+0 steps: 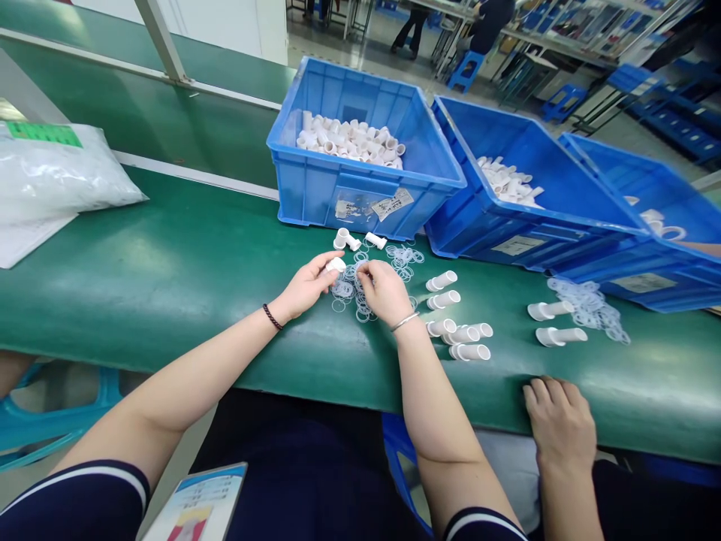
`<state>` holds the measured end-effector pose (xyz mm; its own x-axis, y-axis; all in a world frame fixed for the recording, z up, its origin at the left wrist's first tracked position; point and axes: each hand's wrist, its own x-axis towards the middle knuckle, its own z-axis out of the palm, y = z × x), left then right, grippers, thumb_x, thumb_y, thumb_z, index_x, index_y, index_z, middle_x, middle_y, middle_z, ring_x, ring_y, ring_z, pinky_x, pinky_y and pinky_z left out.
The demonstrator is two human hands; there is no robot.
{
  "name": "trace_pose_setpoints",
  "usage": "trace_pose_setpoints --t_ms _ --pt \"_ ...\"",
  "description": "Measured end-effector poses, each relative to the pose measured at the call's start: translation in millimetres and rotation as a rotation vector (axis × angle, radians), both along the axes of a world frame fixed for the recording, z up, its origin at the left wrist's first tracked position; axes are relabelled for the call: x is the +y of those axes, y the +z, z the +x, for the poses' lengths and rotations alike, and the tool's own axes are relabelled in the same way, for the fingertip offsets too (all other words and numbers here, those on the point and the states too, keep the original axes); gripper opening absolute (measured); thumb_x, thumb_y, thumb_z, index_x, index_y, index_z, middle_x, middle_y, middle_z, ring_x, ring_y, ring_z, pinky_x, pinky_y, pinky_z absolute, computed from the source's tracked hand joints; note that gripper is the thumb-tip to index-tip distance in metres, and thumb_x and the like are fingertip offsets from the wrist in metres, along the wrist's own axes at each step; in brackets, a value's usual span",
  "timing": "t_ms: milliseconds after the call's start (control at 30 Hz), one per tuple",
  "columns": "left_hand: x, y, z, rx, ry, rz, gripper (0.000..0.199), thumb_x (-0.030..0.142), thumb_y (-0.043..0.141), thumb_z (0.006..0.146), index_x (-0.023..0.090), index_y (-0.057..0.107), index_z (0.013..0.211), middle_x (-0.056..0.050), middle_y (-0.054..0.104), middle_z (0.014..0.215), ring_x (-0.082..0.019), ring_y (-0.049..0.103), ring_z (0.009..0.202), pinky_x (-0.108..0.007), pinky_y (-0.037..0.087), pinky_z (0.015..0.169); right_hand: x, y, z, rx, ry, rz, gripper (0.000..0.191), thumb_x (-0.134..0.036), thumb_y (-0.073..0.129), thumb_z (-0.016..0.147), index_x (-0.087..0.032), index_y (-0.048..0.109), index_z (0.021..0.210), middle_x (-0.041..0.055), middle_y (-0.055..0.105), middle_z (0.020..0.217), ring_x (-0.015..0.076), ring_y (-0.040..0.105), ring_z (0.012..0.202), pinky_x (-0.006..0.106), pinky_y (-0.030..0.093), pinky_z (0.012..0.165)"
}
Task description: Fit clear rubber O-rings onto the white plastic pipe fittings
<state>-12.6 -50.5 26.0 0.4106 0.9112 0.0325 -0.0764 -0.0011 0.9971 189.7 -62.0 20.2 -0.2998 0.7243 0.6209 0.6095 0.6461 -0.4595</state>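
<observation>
My left hand (309,285) is closed on a short white plastic fitting (336,265), held above the green table. Just right of it, the thumb and fingers of my right hand (386,291) are pinched together over a loose pile of clear rings (345,290); whatever they hold is too small to make out. Behind the hands lie a white elbow fitting (342,239) and a small white tube piece (375,240). More clear rings (404,259) spread out behind my right hand. Several white assembled tubes (470,352) stand or lean to its right.
Blue bins (372,180) of white parts line the back of the green table (169,278). A plastic bag (61,173) lies at the left. At the right are another person's hand (560,421), two white tubes (560,336) and a further ring pile (591,306).
</observation>
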Motion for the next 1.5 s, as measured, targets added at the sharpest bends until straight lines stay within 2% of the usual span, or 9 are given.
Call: trace_pose_setpoints --t_ms 167,400,600,700,833,933,1100,1400,1500 --pt "-3 -3.6 -1 0.299 0.019 0.260 0.051 0.043 0.069 0.076 0.018 0.049 0.115 -0.008 0.059 0.113 -0.020 0.056 0.099 -0.032 0.045 0.085 -10 7.5 -14 0.012 -0.080 -0.009 0.017 -0.031 0.041 0.098 -0.035 0.057 0.103 0.0080 0.061 0.089 0.0230 0.058 0.085 0.044 0.048 0.075" --pt "-9 3.2 1 0.465 -0.017 0.428 0.028 0.041 0.050 0.090 0.019 0.051 0.108 -0.006 0.061 0.107 -0.021 0.057 0.097 -0.036 0.043 0.086 -13 11.9 -24 -0.034 -0.090 -0.096 0.012 -0.031 0.045 0.097 -0.030 0.057 0.096 0.0071 0.060 0.087 0.0222 0.057 0.087 0.043 0.049 0.078" --pt "-9 7.0 -2 0.609 -0.114 0.628 0.018 0.033 0.049 0.089 0.018 0.053 0.098 -0.006 0.061 0.095 -0.021 0.056 0.088 -0.037 0.043 0.082 -11 9.6 -23 -0.017 -0.072 -0.135 0.010 -0.028 0.046 0.096 -0.026 0.056 0.092 0.0064 0.060 0.088 0.0203 0.056 0.086 0.042 0.048 0.078" --pt "-9 8.5 -4 0.620 -0.133 0.729 0.017 0.031 0.050 0.088 0.018 0.052 0.098 -0.008 0.061 0.098 -0.022 0.057 0.091 -0.038 0.043 0.082 -8 6.7 -20 0.047 -0.041 -0.182 0.011 -0.029 0.046 0.097 -0.027 0.056 0.092 0.0045 0.060 0.086 0.0177 0.056 0.082 0.038 0.049 0.075" --pt "-12 9.9 -3 0.501 -0.063 0.792 0.020 0.029 0.051 0.089 0.018 0.050 0.105 -0.008 0.061 0.106 -0.022 0.056 0.101 -0.039 0.042 0.088 -4 3.5 -18 0.216 0.064 -0.323 0.015 -0.037 0.045 0.097 -0.029 0.056 0.091 0.0009 0.060 0.080 0.0142 0.055 0.074 0.033 0.050 0.070" --pt "-15 10.6 -1 0.433 -0.035 0.726 0.024 0.030 0.051 0.089 0.019 0.050 0.110 -0.008 0.060 0.108 -0.021 0.056 0.102 -0.038 0.042 0.090 -4 2.8 -19 0.326 0.107 -0.413 0.018 -0.042 0.044 0.097 -0.027 0.054 0.094 -0.0007 0.059 0.078 0.0133 0.055 0.071 0.031 0.049 0.067" --pt "-12 9.5 -1 0.264 0.019 0.352 0.026 0.034 0.053 0.087 0.018 0.051 0.107 -0.006 0.059 0.107 -0.017 0.056 0.093 -0.031 0.044 0.082 -6 6.3 -21 0.345 0.084 -0.385 0.023 -0.046 0.044 0.097 -0.027 0.055 0.100 0.0011 0.061 0.084 0.0141 0.056 0.072 0.032 0.049 0.066" --pt "-9 7.1 1 -0.076 -0.076 -0.077 0.025 0.036 0.062 0.080 0.017 0.055 0.094 0.001 0.054 0.083 -0.008 0.043 0.064 -0.022 0.035 0.059 -8 16.4 -16 0.107 0.107 -0.150 0.016 -0.045 0.052 0.093 -0.032 0.059 0.091 0.0053 0.061 0.083 0.0196 0.058 0.078 0.040 0.052 0.070" --pt "-9 8.4 4 -0.138 -0.047 -0.181 0.023 0.033 0.064 0.079 0.016 0.054 0.091 0.002 0.051 0.076 -0.007 0.041 0.059 -0.022 0.033 0.055 -9 16.5 -21 0.061 0.081 -0.089 0.014 -0.042 0.048 0.095 -0.034 0.059 0.093 0.0073 0.060 0.084 0.0220 0.058 0.082 0.043 0.052 0.071"
